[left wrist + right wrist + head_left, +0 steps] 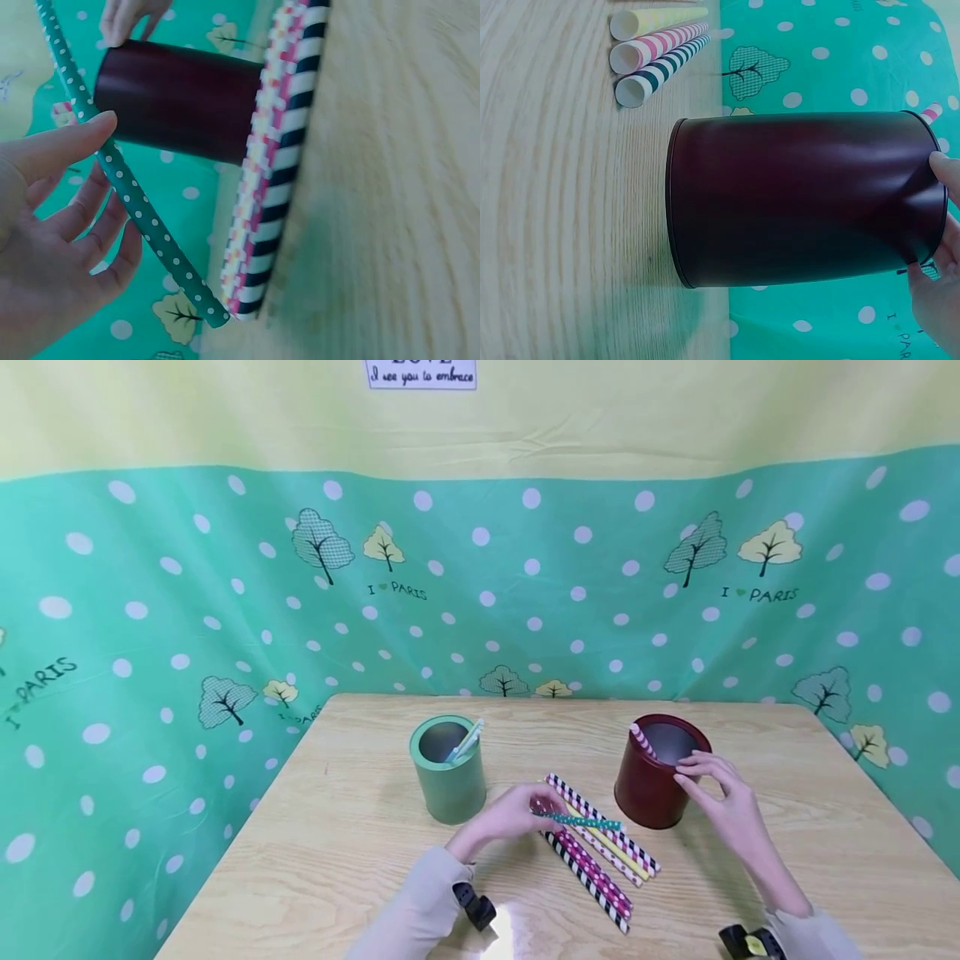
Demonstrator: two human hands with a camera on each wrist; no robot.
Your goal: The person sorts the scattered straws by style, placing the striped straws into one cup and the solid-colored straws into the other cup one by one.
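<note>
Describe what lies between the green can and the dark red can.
In the head view, patterned straws lie between the green can and dark red can; the left hand holds a teal straw over them.

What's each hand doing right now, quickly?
Left hand: closed, holding a green straw with white dots between thumb and fingers.
Right hand: closed, gripping the dark red can at its rim.

The table [300, 868] has a pale wood-grained top. On it stand a green can [453, 789] and, to its right, a dark red can [647, 793], well apart. Between and in front of them, patterned straws [600, 874] lie slantwise, close together, one plain yellow.
</note>
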